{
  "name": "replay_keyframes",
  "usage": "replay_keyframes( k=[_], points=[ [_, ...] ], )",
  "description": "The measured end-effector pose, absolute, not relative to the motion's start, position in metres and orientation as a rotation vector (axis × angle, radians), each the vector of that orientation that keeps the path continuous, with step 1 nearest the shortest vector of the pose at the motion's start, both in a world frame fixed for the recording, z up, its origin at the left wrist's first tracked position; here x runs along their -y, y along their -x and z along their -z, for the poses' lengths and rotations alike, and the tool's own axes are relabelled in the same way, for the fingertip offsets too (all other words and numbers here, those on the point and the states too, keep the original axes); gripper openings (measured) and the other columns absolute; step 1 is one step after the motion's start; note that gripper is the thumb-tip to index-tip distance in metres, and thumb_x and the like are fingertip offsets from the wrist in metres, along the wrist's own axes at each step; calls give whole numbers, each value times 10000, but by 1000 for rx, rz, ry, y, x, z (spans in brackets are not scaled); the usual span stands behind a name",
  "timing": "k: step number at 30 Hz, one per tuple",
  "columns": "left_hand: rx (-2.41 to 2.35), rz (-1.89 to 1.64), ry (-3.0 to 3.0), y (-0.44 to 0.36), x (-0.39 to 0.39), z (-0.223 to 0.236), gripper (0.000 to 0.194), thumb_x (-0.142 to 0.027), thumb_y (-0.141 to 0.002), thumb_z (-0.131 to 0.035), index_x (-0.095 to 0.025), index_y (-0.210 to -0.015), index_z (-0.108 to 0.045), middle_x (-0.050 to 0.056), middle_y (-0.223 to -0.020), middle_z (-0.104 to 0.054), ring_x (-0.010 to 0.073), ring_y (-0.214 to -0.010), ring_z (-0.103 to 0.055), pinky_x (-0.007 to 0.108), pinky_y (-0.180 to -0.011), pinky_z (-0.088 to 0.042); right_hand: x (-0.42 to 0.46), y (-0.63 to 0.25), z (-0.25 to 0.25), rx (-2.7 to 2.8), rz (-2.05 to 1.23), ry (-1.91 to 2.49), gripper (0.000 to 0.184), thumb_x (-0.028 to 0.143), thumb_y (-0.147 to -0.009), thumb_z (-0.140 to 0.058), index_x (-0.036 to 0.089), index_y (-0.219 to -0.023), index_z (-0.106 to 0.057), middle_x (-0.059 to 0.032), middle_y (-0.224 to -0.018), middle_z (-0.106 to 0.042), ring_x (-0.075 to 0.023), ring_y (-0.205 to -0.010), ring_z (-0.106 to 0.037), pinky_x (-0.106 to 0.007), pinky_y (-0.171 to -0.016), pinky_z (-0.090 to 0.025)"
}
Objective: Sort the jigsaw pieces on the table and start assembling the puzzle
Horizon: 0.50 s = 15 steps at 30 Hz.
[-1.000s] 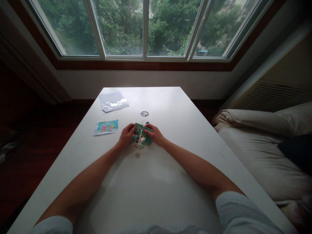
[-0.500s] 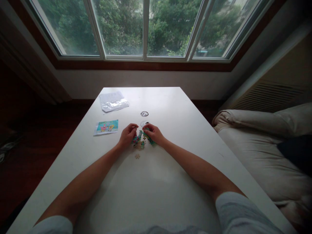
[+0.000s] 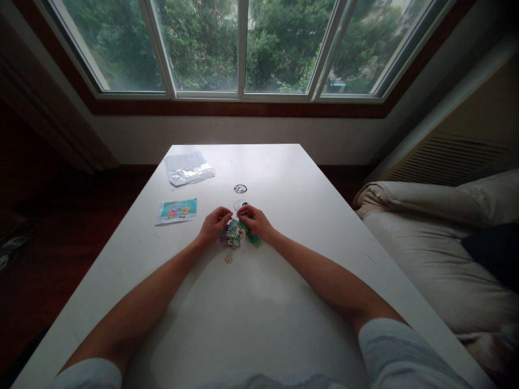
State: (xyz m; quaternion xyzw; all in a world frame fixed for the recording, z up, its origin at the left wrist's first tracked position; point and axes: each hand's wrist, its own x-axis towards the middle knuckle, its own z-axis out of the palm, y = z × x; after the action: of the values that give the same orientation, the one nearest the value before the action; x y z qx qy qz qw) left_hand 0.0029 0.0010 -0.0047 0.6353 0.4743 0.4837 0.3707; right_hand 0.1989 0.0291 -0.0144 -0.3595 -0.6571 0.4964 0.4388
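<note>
A pile of small, colourful jigsaw puzzle pieces lies on the white table between and just below my hands. My left hand is at the pile's left edge, thumb and fingers pinched together. On the opposite side my right hand has its fingers closed over the pieces, its fingertips close to the left ones. What either pinch holds is too small or hidden to make out. Greenish pieces show under the right hand. A single beige puzzle piece lies apart on the near side of the pile.
To the left lies a small picture sheet with cartoon figures. Behind it is a clear plastic bag. Beyond my hands are a round dark-rimmed disc and a clear round piece. A sofa stands at the right.
The pile between my hands looks fuller and more heaped, with more pieces covering the middle. My left fingertips have shifted slightly right, towards the right hand. The lone beige piece stays put.
</note>
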Motion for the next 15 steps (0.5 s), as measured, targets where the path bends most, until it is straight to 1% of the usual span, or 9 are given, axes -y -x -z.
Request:
replay_keyframes(
  k=[3, 5, 7, 10, 12, 15],
  points=[
    [-1225, -1186, -1661, -3, 3, 3, 141, -320, -847, -669, -229, -948, -705, 0, -793, -666, 163, -704, -572, 278, -669, -445, -30, -199, 16, 1626, -1234, 902, 222, 367, -813, -654, 200, -957, -668, 6, -771, -644, -139, -693, -549, -255, -634, -424],
    [-1239, -1173, -1724, -3, 5, 1, 148, -269, -819, -689, -244, -963, -713, 7, -833, -680, 173, -724, -575, 292, -695, -442, -31, -199, 17, 1601, -1235, 901, 222, 363, -810, -654, 202, -963, -662, 4, -785, -650, -140, -695, -552, -259, -637, -432],
    [-1278, -1147, -1852, -2, 6, 0, 173, -238, -806, -695, -254, -976, -722, 28, -892, -688, 200, -786, -586, 325, -755, -449, -32, -199, 18, 1584, -1223, 905, 221, 362, -809, -656, 205, -964, -656, 10, -771, -636, -138, -683, -544, -260, -632, -432],
    [-1360, -1050, -2094, -1, 6, 0, 242, -255, -805, -711, -256, -1047, -720, 66, -976, -688, 258, -913, -589, 404, -881, -434, -34, -200, 19, 1583, -1159, 934, 213, 381, -823, -640, 211, -952, -657, 19, -739, -595, -136, -669, -524, -258, -621, -428],
    [-1394, -964, -2219, -2, 7, 1, 331, -293, -802, -733, -260, -1129, -701, 83, -1051, -685, 289, -994, -580, 446, -939, -414, -34, -200, 19, 1570, -1121, 961, 210, 374, -827, -622, 220, -966, -657, 17, -766, -593, -136, -688, -531, -254, -629, -438],
    [-1424, -849, -2335, -2, 8, 1, 410, -307, -817, -726, -273, -1221, -660, 81, -1120, -671, 300, -1067, -569, 456, -967, -414, -35, -201, 20, 1535, -1131, 980, 230, 292, -790, -589, 238, -1009, -632, 21, -822, -597, -133, -712, -554, -250, -646, -459]
  ],
)
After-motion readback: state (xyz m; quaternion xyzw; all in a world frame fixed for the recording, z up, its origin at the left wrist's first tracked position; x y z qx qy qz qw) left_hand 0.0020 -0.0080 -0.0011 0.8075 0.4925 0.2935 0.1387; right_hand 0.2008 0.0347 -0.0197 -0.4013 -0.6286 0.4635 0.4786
